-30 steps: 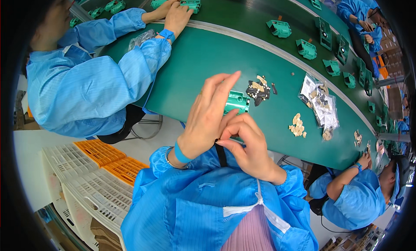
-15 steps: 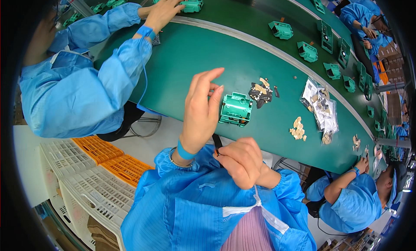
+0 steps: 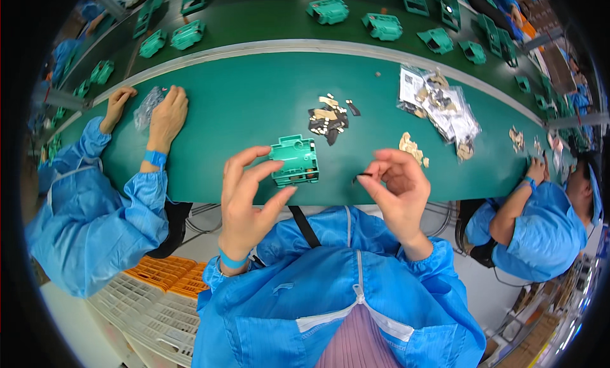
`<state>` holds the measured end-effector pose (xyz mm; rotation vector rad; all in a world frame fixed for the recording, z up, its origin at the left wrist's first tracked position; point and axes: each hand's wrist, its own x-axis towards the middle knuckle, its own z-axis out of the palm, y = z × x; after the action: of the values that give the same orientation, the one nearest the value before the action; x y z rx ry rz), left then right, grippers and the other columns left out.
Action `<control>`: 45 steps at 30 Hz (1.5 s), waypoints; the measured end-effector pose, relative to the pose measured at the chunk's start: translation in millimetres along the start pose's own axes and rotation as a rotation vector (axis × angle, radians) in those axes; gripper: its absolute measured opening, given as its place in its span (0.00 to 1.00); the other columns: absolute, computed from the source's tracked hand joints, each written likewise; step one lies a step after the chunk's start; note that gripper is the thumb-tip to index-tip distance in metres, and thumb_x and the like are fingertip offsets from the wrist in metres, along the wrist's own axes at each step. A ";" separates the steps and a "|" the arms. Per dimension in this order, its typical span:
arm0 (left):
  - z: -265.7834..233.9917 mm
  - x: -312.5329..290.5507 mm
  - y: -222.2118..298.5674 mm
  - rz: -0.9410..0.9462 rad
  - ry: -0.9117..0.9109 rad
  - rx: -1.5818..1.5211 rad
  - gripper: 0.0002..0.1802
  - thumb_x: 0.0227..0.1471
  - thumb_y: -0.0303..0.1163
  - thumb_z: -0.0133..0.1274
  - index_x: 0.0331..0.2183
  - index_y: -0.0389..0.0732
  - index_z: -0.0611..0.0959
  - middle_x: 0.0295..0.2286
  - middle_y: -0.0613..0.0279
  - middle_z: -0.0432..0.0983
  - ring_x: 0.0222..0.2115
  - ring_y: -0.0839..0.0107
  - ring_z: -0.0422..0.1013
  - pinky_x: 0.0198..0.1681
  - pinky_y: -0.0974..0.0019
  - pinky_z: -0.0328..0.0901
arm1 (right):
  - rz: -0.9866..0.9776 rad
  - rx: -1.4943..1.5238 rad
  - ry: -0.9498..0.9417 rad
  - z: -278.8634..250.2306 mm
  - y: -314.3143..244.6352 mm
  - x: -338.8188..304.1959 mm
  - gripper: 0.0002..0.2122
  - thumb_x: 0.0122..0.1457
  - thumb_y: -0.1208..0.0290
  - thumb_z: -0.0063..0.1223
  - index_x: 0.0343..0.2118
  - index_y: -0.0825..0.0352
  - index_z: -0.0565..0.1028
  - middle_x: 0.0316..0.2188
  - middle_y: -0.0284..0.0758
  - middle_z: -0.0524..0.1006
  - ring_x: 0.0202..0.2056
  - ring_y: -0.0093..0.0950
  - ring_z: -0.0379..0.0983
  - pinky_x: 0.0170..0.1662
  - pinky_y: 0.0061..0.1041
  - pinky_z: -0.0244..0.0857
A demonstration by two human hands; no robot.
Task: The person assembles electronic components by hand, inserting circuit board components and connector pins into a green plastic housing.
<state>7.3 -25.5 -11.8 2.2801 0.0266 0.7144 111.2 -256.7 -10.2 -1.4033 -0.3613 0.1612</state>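
Note:
A green plastic housing [image 3: 294, 157] sits on the green table in front of me, its hollow side with ribs and small parts facing up. At its left edge is my left hand [image 3: 244, 193], fingers and thumb spread around the near left corner; whether the fingertips touch it I cannot tell. Right of the housing, my right hand [image 3: 400, 187] pinches a small thin black piece [image 3: 361, 176] between thumb and forefinger, just above the table edge. Beyond the housing lies a loose pile of black and beige pieces with white bits [image 3: 328, 119].
Beige scraps [image 3: 413, 149] and clear bags of parts [image 3: 438, 107] lie to the right. Past a metal rail [image 3: 254, 47], a belt carries several green housings [image 3: 382, 26]. Co-workers in blue sit at both sides; the left one's hands [image 3: 166, 119] are beside a clear bag [image 3: 147, 107].
My view has turned left. My right hand has risen from my lap to the housing's right with the black piece. My left hand has lowered beside the housing. The left co-worker's hands left the belt.

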 end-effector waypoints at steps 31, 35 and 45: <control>30.2 -10.1 44.0 -0.385 -0.118 -0.411 0.14 0.45 0.16 0.67 0.37 0.33 0.83 0.30 0.60 0.78 0.18 0.82 0.70 0.20 0.76 0.62 | 0.110 -0.062 -0.293 17.5 4.7 -5.2 0.11 0.56 0.82 0.64 0.41 0.68 0.78 0.31 0.28 0.77 0.30 0.15 0.72 0.32 0.18 0.62; 28.4 -15.1 40.6 -0.231 -0.125 -0.385 0.09 0.47 0.15 0.64 0.34 0.33 0.83 0.30 0.59 0.78 0.19 0.81 0.71 0.20 0.75 0.63 | 0.117 -0.049 -0.305 14.3 3.6 -12.5 0.11 0.55 0.82 0.65 0.41 0.68 0.78 0.31 0.28 0.76 0.29 0.16 0.72 0.32 0.18 0.62; 18.5 -19.6 52.4 -0.341 -0.223 -0.399 0.07 0.50 0.16 0.62 0.33 0.32 0.83 0.32 0.56 0.78 0.25 0.74 0.74 0.27 0.71 0.69 | 0.225 -0.062 -0.462 5.8 4.7 -11.8 0.21 0.50 0.83 0.68 0.49 0.68 0.78 0.40 0.31 0.71 0.33 0.18 0.65 0.38 0.19 0.65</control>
<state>-9.7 -80.0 2.5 1.8935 0.1504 0.2559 98.7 -254.3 -15.9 -1.4599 -0.5914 0.6698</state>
